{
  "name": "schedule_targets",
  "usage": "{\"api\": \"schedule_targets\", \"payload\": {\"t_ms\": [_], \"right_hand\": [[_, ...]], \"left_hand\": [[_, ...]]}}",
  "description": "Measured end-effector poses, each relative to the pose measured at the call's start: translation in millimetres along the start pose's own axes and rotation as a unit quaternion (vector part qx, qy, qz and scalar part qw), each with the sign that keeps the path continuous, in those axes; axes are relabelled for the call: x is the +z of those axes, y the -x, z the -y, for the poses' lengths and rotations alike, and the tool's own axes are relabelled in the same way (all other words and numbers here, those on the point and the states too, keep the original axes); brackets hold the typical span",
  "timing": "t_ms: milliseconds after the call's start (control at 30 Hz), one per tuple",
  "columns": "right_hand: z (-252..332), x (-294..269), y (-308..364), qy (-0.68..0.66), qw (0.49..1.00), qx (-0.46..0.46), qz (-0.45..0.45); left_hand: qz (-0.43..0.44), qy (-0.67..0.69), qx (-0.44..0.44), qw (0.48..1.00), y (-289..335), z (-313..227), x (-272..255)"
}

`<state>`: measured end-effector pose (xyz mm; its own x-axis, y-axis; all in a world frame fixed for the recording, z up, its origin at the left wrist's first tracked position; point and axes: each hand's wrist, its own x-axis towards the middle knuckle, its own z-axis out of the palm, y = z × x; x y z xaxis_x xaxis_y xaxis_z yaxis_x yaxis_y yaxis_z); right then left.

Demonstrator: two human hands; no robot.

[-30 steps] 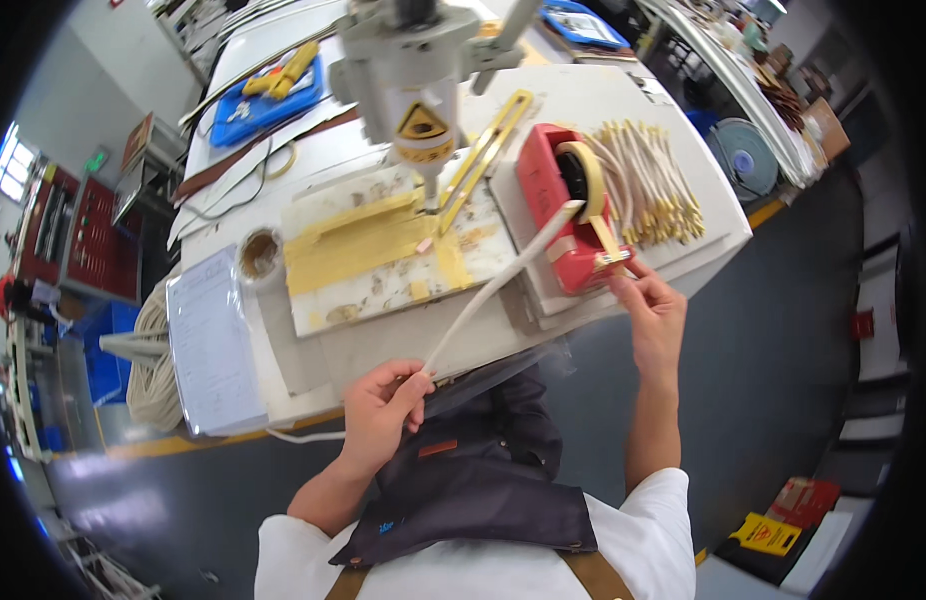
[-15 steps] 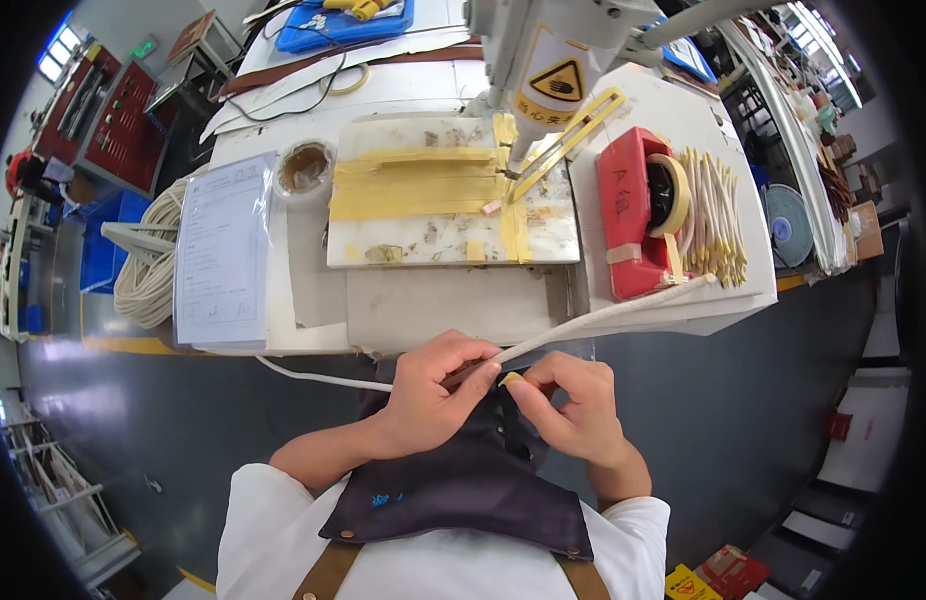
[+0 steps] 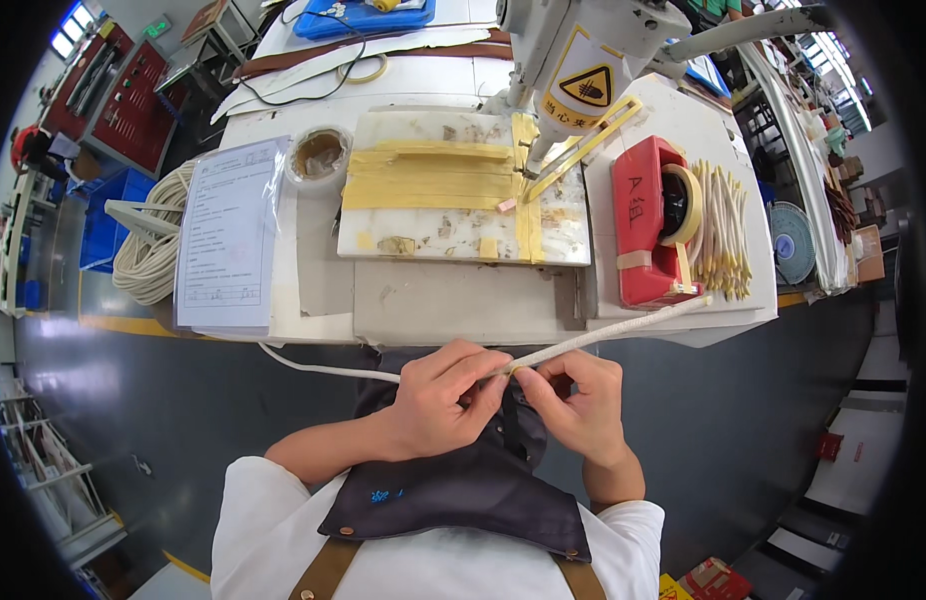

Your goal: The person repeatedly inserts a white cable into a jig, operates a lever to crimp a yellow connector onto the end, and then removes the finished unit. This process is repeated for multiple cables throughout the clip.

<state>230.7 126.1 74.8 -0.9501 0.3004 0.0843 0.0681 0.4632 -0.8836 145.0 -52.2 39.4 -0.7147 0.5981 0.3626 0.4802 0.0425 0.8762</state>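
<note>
Worktable (image 3: pixel 423 82), floor (image 3: pixel 203 420); cord (image 3: pixel 618 330) in left hand (image 3: pixel 448 400)

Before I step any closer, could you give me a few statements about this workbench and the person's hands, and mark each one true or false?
1. The left hand grips the white cord. True.
2. The tape dispenser stands left of the stained white board. False: it stands to the board's right.
3. Yellow-tipped cord pieces lie just right of the dispenser. True.
4. The right hand rests on the paper sheet. False: it is at the cord, close beside the left hand.
5. The coil of cord is left of the paper sheet. True.
6. The dispenser is blue. False: it is red.
</note>
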Motion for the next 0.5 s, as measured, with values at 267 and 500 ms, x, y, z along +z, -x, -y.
{"api": "schedule_targets", "payload": {"t_ms": [267, 500], "right_hand": [[1, -13, -1, 0.066, 0.988, -0.137, 0.017], [-3, -17, -6, 0.084, 0.977, -0.195, -0.004]], "left_hand": [[0.104, 0.224, -0.2, 0.948, -7, -1, -13], [-0.02, -0.029, 0.122, 0.992, -9, -6, 1]]}}
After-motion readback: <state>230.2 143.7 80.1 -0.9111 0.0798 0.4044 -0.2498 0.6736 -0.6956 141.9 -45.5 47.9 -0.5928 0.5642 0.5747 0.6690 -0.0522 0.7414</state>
